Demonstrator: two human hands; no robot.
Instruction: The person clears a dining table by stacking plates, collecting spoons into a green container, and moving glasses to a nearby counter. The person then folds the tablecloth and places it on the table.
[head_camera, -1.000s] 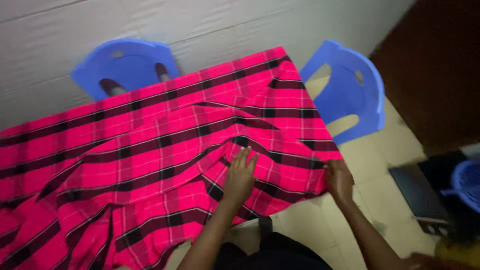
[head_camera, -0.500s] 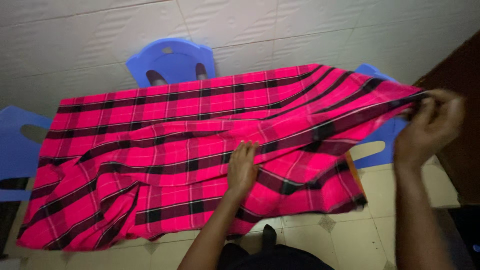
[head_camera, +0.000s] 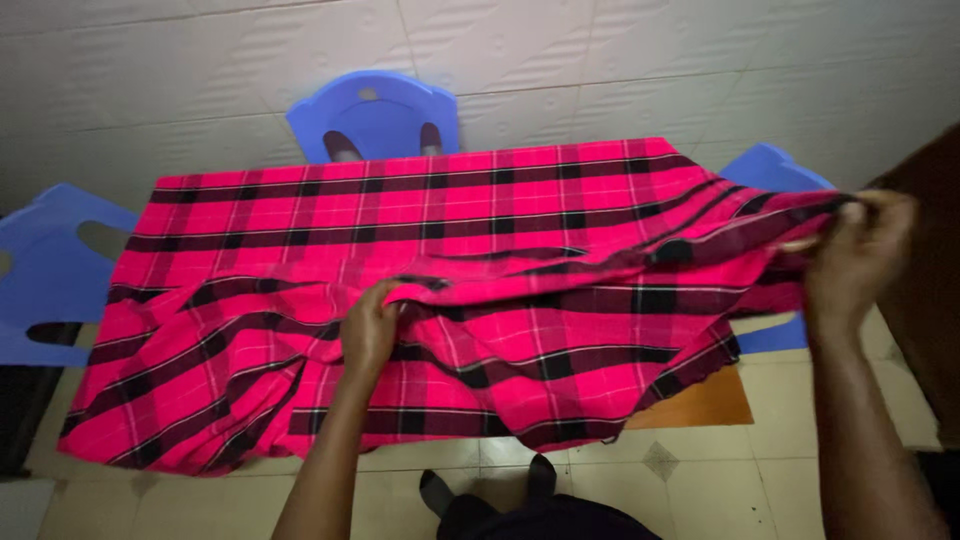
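A person's left hand (head_camera: 370, 330) grips a fold of the pink plaid cloth (head_camera: 480, 200) while the right hand (head_camera: 855, 250) pinches its raised edge; the near half lies rumpled over the table (head_camera: 700, 405).

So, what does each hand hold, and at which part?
Both hold the pink checked cloth: the right hand pinches its lifted right edge, the left hand grips a fold near its middle.

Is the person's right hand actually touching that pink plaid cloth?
Touching. The head view shows the right hand pinching the lifted edge of the plaid cloth, fingers closed around it.
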